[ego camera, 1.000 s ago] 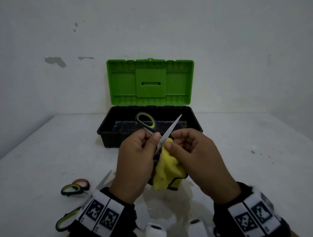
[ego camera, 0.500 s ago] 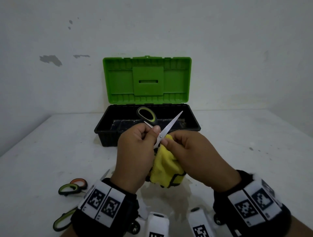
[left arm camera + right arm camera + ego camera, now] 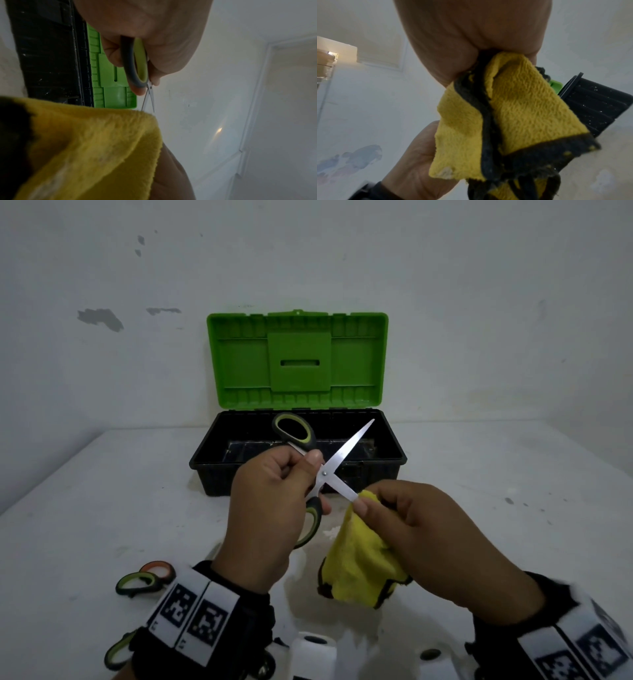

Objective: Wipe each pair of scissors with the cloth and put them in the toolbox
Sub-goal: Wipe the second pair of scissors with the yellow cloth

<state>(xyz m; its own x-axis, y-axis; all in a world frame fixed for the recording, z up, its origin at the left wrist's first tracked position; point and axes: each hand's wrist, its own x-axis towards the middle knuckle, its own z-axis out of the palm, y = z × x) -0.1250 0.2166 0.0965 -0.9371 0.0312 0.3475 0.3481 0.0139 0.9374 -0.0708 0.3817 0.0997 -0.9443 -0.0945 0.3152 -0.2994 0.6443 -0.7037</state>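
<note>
My left hand (image 3: 301, 470) grips a pair of green-and-grey-handled scissors (image 3: 323, 473) near the pivot, in front of the toolbox. The blades are spread wide, one pointing up and to the right. The other blade runs down to the right into a yellow cloth with black trim (image 3: 359, 563). My right hand (image 3: 370, 499) pinches that cloth around the blade's tip. The left wrist view shows my fingers through a handle loop of the scissors (image 3: 137, 65), above the cloth (image 3: 85, 148). The cloth (image 3: 513, 115) hangs bunched from my right fingers.
The black toolbox (image 3: 219, 481) stands open against the wall with its green lid (image 3: 296, 361) upright. On the table at the near left lie more scissors (image 3: 147, 577), one orange-handled, and another green loop (image 3: 116, 652). White cylinders (image 3: 311, 652) sit at the bottom edge.
The scissor blades have spread wide apart. My right hand has slid the cloth down and to the right, from near the pivot to the lower blade's tip.
</note>
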